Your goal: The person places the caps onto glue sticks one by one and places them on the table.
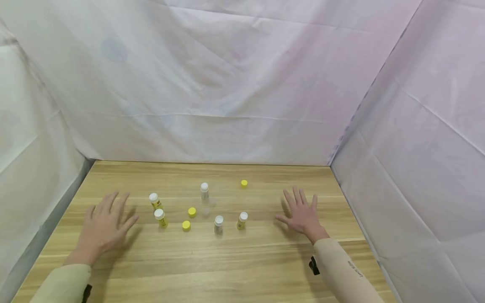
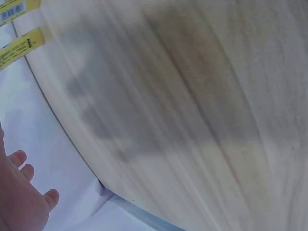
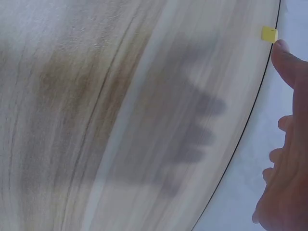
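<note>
"Tubes (image 1: 218, 226) like glue sticks: where did they stand?"

"Upright on a wood-grain table (image 1: 246, 269), five in all. From the rear pale-labelled tube (image 1: 204, 194), a second pale-labelled tube stood nearer the wearer and slightly right; a yellow-labelled tube (image 1: 241, 222) stood nearer and farther right; two more yellow-labelled tubes (image 1: 161, 219) stood close together to its left and nearer. Standing on end probably kept them from rolling."

"And the caps?"

"Loose. Two yellow caps (image 1: 186, 226) sat left of that rear tube and nearer, one yellow cap (image 1: 244, 184) to its right, and two clear pieces (image 1: 206, 212), perhaps caps, just on its near side. Three yellow caps equalled three yellow-labelled tubes, so they likely belonged together."

"What did the hands hold?"

"Nothing. The left hand (image 1: 102, 225) was spread well to the rear tube's left, the right hand (image 1: 301, 216) spread well to its right, both palms down, fingers apart. Shadows suggested hovering, though I could not tell for certain. That wide placing seemed to leave everything between them uncovered."
</note>
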`<state>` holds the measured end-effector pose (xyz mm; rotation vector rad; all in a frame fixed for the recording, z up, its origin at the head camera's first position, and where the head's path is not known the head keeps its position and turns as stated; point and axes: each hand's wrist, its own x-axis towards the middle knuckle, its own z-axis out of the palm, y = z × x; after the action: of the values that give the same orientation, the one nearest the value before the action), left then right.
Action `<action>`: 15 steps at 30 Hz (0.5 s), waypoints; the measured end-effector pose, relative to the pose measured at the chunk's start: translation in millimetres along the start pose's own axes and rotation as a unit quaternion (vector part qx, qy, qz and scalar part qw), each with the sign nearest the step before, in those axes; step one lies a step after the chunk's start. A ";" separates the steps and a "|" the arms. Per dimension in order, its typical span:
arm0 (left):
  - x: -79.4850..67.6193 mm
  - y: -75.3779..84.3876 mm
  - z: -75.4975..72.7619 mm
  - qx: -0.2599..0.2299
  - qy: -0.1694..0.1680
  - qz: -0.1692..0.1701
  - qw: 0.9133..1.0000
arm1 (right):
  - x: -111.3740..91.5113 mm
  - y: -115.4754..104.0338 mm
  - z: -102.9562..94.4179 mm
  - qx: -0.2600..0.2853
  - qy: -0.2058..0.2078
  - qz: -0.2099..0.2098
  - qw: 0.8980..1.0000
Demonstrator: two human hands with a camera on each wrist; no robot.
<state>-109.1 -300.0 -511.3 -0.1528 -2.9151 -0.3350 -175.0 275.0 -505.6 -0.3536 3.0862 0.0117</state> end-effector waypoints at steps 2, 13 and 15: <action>1.1 1.0 -4.4 -0.016 0.012 -0.003 1.000 | 0.9 -1.1 -1.9 0.005 -0.002 0.002 1.000; 10.6 15.2 -40.1 -0.097 0.088 -0.022 0.991 | 4.2 -6.1 -6.8 0.029 0.004 0.002 1.000; 12.9 19.2 -45.6 -0.108 0.093 -0.023 0.989 | 5.0 -7.8 -7.8 0.032 0.005 0.000 0.999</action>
<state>-110.7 -291.1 -461.0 -0.0809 -2.6961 -0.6381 -178.3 266.2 -498.0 -0.3511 3.0871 -0.0886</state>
